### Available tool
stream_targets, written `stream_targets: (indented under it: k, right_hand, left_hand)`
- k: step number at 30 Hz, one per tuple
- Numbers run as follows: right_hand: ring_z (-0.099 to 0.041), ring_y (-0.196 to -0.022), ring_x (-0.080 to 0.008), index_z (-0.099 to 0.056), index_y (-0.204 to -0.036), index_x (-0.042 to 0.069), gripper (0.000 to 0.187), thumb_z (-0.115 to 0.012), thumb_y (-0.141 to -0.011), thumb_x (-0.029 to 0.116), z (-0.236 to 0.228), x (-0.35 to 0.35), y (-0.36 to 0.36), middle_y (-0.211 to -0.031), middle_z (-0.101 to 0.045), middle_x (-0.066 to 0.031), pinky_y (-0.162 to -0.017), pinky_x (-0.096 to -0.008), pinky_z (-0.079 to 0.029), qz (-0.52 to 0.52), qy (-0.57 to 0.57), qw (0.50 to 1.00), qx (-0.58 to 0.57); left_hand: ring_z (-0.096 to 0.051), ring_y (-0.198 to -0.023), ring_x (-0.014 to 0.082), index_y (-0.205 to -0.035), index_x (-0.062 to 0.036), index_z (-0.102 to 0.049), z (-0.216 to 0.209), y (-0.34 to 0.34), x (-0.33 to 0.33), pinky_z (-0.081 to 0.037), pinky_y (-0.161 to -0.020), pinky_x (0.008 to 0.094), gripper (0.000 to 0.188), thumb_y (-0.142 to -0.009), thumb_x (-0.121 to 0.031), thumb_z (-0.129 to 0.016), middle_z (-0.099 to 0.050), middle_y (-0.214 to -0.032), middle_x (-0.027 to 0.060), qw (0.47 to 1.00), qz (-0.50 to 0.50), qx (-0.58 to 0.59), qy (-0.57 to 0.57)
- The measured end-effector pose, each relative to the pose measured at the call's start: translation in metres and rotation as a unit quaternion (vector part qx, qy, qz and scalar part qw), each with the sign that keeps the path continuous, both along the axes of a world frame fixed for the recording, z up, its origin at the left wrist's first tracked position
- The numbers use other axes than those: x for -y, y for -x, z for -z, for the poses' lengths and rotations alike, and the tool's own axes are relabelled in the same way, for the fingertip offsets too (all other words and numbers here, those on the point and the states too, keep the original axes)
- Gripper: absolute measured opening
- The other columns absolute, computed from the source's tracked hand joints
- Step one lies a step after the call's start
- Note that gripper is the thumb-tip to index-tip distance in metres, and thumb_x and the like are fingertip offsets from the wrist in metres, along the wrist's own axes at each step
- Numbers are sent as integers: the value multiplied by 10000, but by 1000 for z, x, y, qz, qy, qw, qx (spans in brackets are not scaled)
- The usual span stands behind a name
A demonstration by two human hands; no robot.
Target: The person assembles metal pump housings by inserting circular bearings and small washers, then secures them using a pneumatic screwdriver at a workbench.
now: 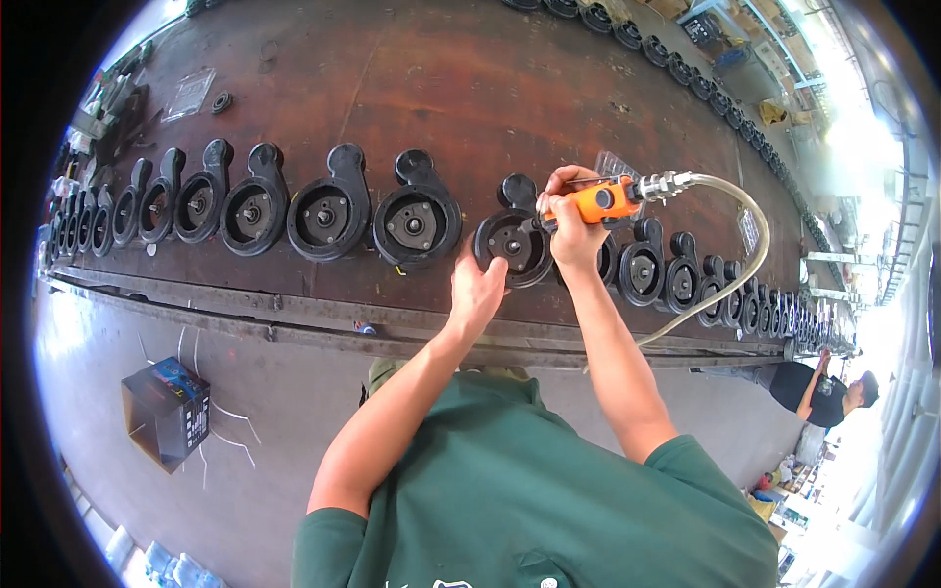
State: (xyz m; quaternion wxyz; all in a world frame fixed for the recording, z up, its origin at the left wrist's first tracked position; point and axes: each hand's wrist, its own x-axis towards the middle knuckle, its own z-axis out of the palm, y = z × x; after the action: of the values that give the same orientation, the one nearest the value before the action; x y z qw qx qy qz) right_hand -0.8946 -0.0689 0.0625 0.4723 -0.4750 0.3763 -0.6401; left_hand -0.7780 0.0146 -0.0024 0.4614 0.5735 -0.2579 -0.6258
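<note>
A long row of black round pump housings runs along a brown metal workbench point(470, 88). My left hand point(478, 289) rests on the lower rim of one black housing point(512, 240) near the bench's front edge, steadying it. My right hand point(569, 225) grips an orange air tool point(600, 202), whose tip points left at that housing's face. A clear hose point(750, 245) leaves the tool's metal fitting and loops down to the right over the bench edge.
More black housings point(328, 211) line the bench left and right, and another row point(686, 73) runs along the far edge. A dark cardboard box point(165, 410) stands on the floor at lower left. A person in a black shirt point(814, 390) bends at the right.
</note>
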Motion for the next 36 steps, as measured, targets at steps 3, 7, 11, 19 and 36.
stream_targets:
  k: [3,7,11,19,36]
  right_hand:
    - [-626,-677,-122,-584,-1106,-18,283,-553,-832,-80,0,-1,6,-885,-643,-71,-600,-238,-509,-3,24,999,32]
    - [-619,-668,-128,-572,-1088,-15,265,-541,-831,-70,4,0,13,-879,-636,-75,-599,-251,-512,15,20,999,24]
    - [-616,-663,-135,-566,-1077,-15,252,-538,-832,-65,5,3,15,-869,-631,-79,-594,-261,-510,29,23,999,37]
    - [-581,-700,-177,-587,-1079,-10,262,-526,-835,-80,4,3,18,-898,-619,-106,-700,-332,-524,6,20,999,24]
    - [-632,-823,-88,-621,-1049,27,239,-646,-825,-54,-3,8,17,-908,-654,-35,-738,-246,-527,-191,9,976,-101]
  left_hand:
    - [-692,-888,199,-1420,-7,-476,5,-1,4,-634,-637,327,572,-866,-106,-578,-647,-1165,135,1000,0,-5,8]
    - [-698,-808,192,-1437,-37,-486,14,0,3,-619,-652,335,594,-861,-144,-590,-669,-1143,155,1000,-8,-8,4]
    - [-698,-791,194,-1439,-32,-480,15,0,3,-617,-646,334,598,-865,-150,-597,-679,-1132,163,1000,-3,0,3]
    - [-701,-758,203,-1440,-25,-475,12,-1,3,-610,-632,338,604,-864,-149,-606,-690,-1098,170,1000,4,23,5]
    - [-721,-827,252,-1390,-3,-509,10,-4,3,-596,-730,375,570,-848,-139,-619,-704,-1067,186,999,2,32,0]
